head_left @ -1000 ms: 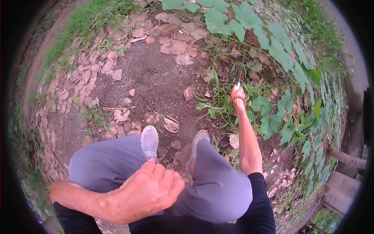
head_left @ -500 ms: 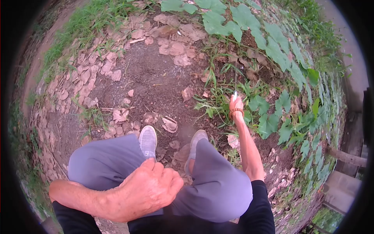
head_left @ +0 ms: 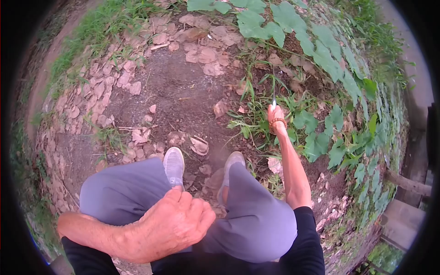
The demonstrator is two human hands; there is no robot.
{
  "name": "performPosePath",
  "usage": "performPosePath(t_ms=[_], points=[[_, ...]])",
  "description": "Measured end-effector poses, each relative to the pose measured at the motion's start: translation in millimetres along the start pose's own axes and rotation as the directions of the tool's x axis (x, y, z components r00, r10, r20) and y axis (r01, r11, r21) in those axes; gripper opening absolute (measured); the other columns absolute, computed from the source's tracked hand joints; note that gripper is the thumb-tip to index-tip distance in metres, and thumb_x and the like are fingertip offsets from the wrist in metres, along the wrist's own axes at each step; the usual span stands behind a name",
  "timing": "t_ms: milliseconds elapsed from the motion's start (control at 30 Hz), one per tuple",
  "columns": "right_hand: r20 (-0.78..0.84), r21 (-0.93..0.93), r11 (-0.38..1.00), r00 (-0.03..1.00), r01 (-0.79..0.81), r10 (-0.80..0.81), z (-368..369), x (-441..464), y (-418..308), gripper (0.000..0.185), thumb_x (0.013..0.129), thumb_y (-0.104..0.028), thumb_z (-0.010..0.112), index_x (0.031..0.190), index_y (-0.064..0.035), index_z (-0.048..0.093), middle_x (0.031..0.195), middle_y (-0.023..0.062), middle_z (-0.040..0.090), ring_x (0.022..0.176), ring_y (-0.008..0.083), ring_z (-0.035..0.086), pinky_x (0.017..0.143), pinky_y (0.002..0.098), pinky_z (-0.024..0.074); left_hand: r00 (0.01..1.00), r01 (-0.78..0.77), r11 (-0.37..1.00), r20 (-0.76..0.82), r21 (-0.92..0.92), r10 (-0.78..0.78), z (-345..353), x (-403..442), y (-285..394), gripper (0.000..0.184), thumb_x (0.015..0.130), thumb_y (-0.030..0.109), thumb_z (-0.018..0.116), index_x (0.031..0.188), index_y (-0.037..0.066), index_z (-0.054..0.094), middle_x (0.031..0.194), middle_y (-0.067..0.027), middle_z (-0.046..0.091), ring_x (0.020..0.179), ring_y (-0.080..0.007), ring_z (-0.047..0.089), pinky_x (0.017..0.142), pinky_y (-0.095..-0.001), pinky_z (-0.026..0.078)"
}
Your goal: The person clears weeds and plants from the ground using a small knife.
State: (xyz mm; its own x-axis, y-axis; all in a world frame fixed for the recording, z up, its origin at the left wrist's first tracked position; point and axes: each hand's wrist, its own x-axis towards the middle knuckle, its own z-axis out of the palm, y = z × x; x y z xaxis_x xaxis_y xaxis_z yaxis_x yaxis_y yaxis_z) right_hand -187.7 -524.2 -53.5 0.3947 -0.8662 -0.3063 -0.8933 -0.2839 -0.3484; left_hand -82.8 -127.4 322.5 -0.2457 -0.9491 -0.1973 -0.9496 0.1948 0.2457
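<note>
My right hand (head_left: 276, 117), with a beaded bracelet (head_left: 277, 121) at the wrist, is closed around a knife (head_left: 274, 96). The handle end looks white, and the thin blade, seen nearly edge-on, points away from me into the grass. Its tip is hard to make out among the weeds. Green grass clumps (head_left: 251, 120) lie just left of this hand, and broad-leaved vine leaves (head_left: 316, 145) are to its right. Near my lap, my left hand (head_left: 176, 224) is curled into a fist with its back up. Nothing sticks out of it; the palm is hidden.
I squat with both shoes (head_left: 174, 166) on bare soil (head_left: 183, 101). Dry brown leaves (head_left: 96, 94) cover the left side. Large vine leaves (head_left: 286, 23) hang over the far right. A wooden pole (head_left: 409, 184) and concrete blocks (head_left: 403, 222) stand at the right edge.
My right hand has moved slightly forward and to the left with the knife. The left hand stays in place.
</note>
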Motion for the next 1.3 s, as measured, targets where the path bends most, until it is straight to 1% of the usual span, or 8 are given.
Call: performPosePath(t_ms=[300,667,933,1000,1067,1133,1200,1300], points=[[0.023,0.131,0.988,0.996,0.078,-0.082,-6,-25,28,0.051,0.1,-0.046,0.05,0.106,0.0033,0.063,0.103,0.0289,0.068,0.098,0.0463,0.065,0.081,0.0516,0.05,0.999,0.011,1.0,0.053,0.022,-0.012,-4,-3,2,0.028,0.076,0.016,0.063,0.097,-0.001,0.058,0.091,-0.0139,0.063,0.069,-0.017,0.055,0.06,-0.0302,0.041],[-0.099,0.181,0.983,0.995,0.028,-0.01,-13,-3,35,0.05,0.099,-0.043,0.051,0.102,0.0052,0.063,0.099,0.0303,0.068,0.096,0.0483,0.065,0.08,0.0531,0.0505,0.999,0.021,1.0,0.033,0.012,-0.021,-3,-4,2,0.028,0.076,0.016,0.063,0.098,-0.001,0.058,0.086,-0.011,0.06,0.069,-0.0174,0.056,0.06,-0.0308,0.041],[0.082,0.134,0.989,0.994,0.056,-0.067,-2,-72,46,0.048,0.099,-0.044,0.05,0.1,0.0023,0.061,0.101,0.0297,0.066,0.097,0.0489,0.062,0.082,0.0543,0.0476,0.999,0.03,0.999,0.009,0.017,-0.03,-4,-7,4,0.028,0.074,0.016,0.063,0.096,0.0,0.057,0.076,-0.0044,0.051,0.069,-0.0173,0.055,0.061,-0.0309,0.041],[0.091,0.13,0.988,0.991,0.089,-0.101,-4,-87,63,0.047,0.099,-0.044,0.05,0.098,0.0014,0.06,0.098,0.0283,0.067,0.094,0.0481,0.063,0.081,0.0532,0.0478,0.999,0.032,0.999,0.011,0.011,-0.032,-3,-8,5,0.028,0.074,0.016,0.063,0.096,0.0,0.057,0.076,-0.0047,0.052,0.069,-0.0177,0.055,0.061,-0.0311,0.041],[0.06,0.151,0.981,0.99,0.12,-0.13,-3,-89,82,0.047,0.1,-0.043,0.05,0.097,0.0023,0.061,0.081,0.0197,0.066,0.078,0.0351,0.064,0.072,0.0462,0.0482,0.999,0.028,1.0,0.02,0.003,-0.028,-3,-9,6,0.028,0.074,0.016,0.063,0.096,0.0,0.057,0.077,-0.0053,0.053,0.07,-0.0178,0.055,0.061,-0.0312,0.041],[0.074,0.198,0.977,0.992,0.083,-0.1,-16,-89,75,0.046,0.1,-0.042,0.051,0.099,0.0023,0.062,0.083,0.0187,0.068,0.079,0.0344,0.066,0.072,0.0455,0.0494,0.999,0.022,1.0,0.028,-0.002,-0.022,-2,-9,6,0.028,0.074,0.016,0.063,0.097,0.0,0.057,0.078,-0.006,0.054,0.07,-0.0179,0.056,0.061,-0.0314,0.041],[-0.003,0.228,0.967,0.993,0.113,-0.115,-24,-76,60,0.042,0.099,-0.041,0.052,0.098,0.0001,0.062,0.093,0.0258,0.068,0.089,0.0449,0.065,0.077,0.0499,0.0495,0.999,0.014,1.0,0.043,-0.006,-0.014,0,-10,7,0.029,0.075,0.017,0.063,0.097,0.0,0.058,0.081,-0.0076,0.056,0.071,-0.0181,0.057,0.062,-0.0312,0.042],[-0.051,0.158,0.985,0.997,0.072,-0.065,-19,-35,43,0.045,0.099,-0.043,0.051,0.101,0.0016,0.062,0.097,0.0287,0.068,0.095,0.0469,0.065,0.081,0.052,0.0499,0.999,0.026,1.0,0.045,-0.002,-0.026,-5,-9,4,0.029,0.076,0.017,0.063,0.099,0.0,0.058,0.084,-0.0096,0.059,0.072,-0.0183,0.058,0.062,-0.0312,0.043]])
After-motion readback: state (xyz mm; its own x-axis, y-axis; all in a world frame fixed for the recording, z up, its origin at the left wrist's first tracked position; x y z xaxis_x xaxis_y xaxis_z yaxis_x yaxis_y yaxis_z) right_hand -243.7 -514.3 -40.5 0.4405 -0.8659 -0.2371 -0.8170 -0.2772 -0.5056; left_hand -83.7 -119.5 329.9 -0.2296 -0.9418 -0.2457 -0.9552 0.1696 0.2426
